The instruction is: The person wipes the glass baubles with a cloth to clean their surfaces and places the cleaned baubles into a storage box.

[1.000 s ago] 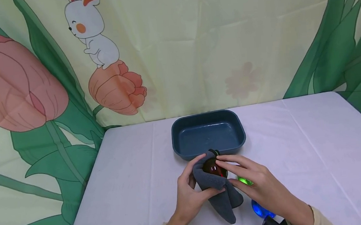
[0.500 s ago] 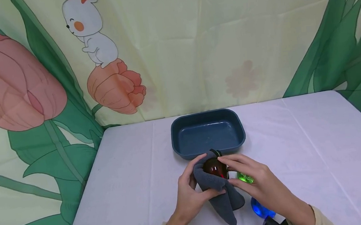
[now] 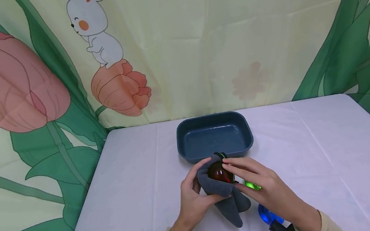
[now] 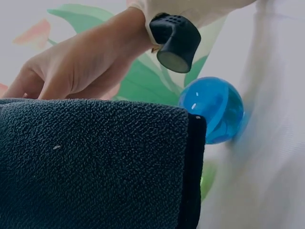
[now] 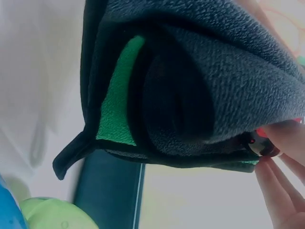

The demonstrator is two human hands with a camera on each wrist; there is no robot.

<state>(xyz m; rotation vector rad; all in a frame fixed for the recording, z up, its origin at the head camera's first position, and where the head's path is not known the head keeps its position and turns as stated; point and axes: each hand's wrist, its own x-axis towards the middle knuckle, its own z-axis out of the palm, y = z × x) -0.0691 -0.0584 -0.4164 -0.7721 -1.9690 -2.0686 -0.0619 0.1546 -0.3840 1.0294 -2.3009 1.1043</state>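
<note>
A dark red, see-through ball (image 3: pixel 217 171) sits in a folded dark grey cloth (image 3: pixel 227 209) in the head view. From the left, my left hand (image 3: pixel 193 202) grips the cloth, its thumb on the front fold. My right hand (image 3: pixel 270 185) pinches the ball's right side between fingers and thumb. A corner of the cloth hangs down below the hands. In the left wrist view the cloth (image 4: pixel 95 162) hides the ball and part of my right hand (image 4: pixel 90 59). The cloth's green side (image 5: pixel 116 102) shows in the right wrist view.
Behind the hands stands a dark blue rectangular tub (image 3: pixel 182 141) on the white table (image 3: pixel 129 192). A green ball (image 3: pixel 253 186) lies partly behind the right hand. A blue ball (image 3: pixel 267 212) rests nearer, below the right wrist, beside a black wrist camera (image 3: pixel 280 229).
My right fingertips shift slightly over the ball, and the cloth's hanging corner sways a little. Both hands stay in nearly the same place, with their grips kept.
</note>
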